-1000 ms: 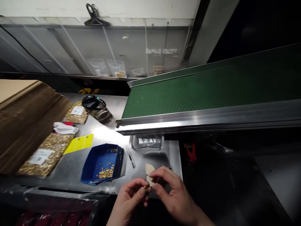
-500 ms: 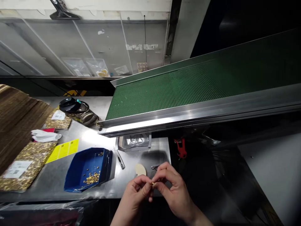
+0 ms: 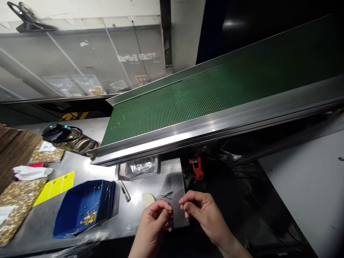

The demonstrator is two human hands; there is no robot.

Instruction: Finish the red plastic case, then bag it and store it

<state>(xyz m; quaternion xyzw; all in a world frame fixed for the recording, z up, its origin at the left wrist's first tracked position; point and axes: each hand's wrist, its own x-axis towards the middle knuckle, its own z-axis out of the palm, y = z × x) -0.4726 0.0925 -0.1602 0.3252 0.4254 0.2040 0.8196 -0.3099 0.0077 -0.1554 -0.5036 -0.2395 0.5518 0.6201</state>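
My left hand [image 3: 156, 219] pinches a tiny gold piece [image 3: 169, 211] between thumb and fingertips, over the table's front edge. A short gap to its right, my right hand [image 3: 200, 209] has its thumb and fingertips pressed together; whatever they hold, if anything, is too small to make out. Just above the hands on the metal table lie a pale rounded piece [image 3: 148, 199] and a small metal nail clipper [image 3: 167, 194]. To the left, a blue bin [image 3: 72, 204] holds a heap of small gold pieces [image 3: 90, 217].
A green conveyor [image 3: 166, 104] slopes up to the right behind the table [image 3: 134, 218]. A grey tray [image 3: 139, 175], a cutter knife [image 3: 125, 192], yellow labels [image 3: 55, 187] and bags of gold pieces [image 3: 24, 200] lie left. Red clippers [image 3: 197, 169] are at the right.
My hands, which met at the gold piece, have come apart; the piece stays in my left fingertips. The view has shifted, so the table and bin appear further left and lower.
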